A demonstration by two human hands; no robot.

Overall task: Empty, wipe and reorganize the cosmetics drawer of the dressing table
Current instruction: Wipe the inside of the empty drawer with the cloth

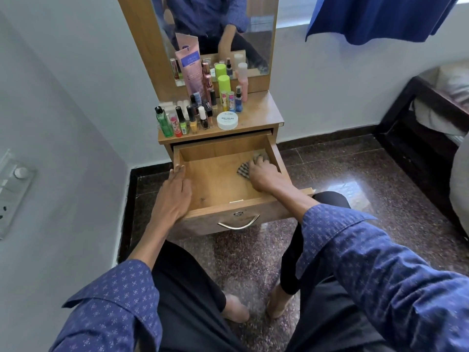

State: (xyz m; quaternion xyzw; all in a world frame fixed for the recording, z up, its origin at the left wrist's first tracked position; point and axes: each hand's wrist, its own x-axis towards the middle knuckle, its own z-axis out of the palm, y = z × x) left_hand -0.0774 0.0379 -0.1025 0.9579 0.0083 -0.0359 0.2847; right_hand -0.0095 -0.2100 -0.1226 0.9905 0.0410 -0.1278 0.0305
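Note:
The wooden drawer (215,189) of the dressing table stands pulled out, with only a cloth inside. My right hand (261,175) presses a checked cloth (243,170) flat on the drawer bottom near the right wall. My left hand (175,191) rests on the drawer's left wall, fingers laid over its edge. Several cosmetics stand on the tabletop (261,115): nail polish bottles (194,120), a green bottle (163,121), a white jar (227,120), a pink tube (190,69) and a lime-capped bottle (224,83).
A mirror (218,29) rises behind the cosmetics. A white wall with a switch panel (12,189) is on the left. A dark bed frame (418,138) stands to the right, a blue curtain (375,16) above it. My knees and feet are below the drawer.

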